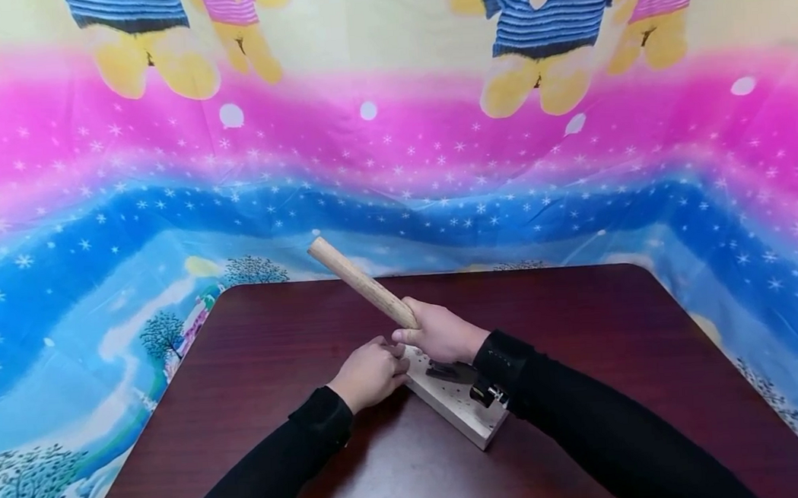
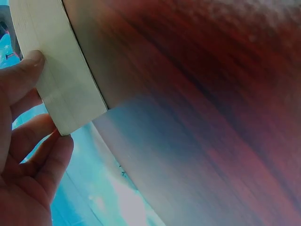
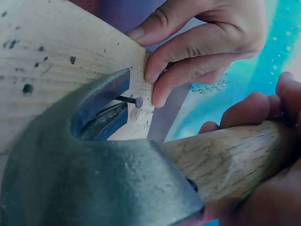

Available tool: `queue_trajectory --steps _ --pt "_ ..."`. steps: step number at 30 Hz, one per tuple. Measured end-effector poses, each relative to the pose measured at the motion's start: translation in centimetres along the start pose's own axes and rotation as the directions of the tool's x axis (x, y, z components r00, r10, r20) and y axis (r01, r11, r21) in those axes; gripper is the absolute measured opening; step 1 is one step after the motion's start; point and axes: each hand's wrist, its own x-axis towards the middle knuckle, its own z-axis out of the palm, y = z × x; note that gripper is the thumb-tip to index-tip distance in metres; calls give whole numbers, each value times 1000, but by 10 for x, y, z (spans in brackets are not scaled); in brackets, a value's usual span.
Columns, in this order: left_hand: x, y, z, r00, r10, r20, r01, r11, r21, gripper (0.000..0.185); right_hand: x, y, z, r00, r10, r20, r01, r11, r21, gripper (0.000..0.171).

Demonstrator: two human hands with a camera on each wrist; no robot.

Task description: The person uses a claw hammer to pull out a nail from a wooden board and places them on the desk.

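From the head view, a big bright cloth (image 1: 366, 156) hangs behind the table, pink at the top and blue lower down, with bears and snowflakes on it. The dark red-brown table (image 1: 273, 318) fills the lower middle. Two black sleeves (image 1: 587, 413) reach in from the bottom. The right hand (image 1: 443, 331) is wrapped around the wooden handle of a hammer (image 1: 363, 282), just right of the middle. The handle pokes toward the upper left, and the dark metal head is over a pale wooden board (image 1: 442, 391). The right hand, its sleeve and the hammer cover part of the board. The left hand (image 1: 370, 373) holds the board's far left corner.

From the left wrist view, the board is at the upper left, smooth and pale on this side. The left thumb presses one edge and the fingers touch the end, a narrow pinch. Shiny table fills the right side.

From the right wrist view, the hammer's gray head is big at the lower left and hides much of the board. A thin dark nail (image 3: 139, 101) with a round, bumpy top sits between the two claw prongs, near the middle. The board has dark spots and little dents.
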Motion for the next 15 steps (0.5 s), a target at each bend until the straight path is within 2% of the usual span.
queue_trajectory --steps 6,10,15 --pt "0 0 -3 1000 -16 -10 16 1000 -9 20 3 -2 3 999 -27 -29 28 999 30 20" --pt "1 2 -6 999 -44 25 44 999 -7 20 2 -1 5 997 -40 -69 43 998 53 22" --pt "4 5 -10 996 -52 75 51 999 20 22 -7 4 4 994 -26 -102 39 991 125 25"
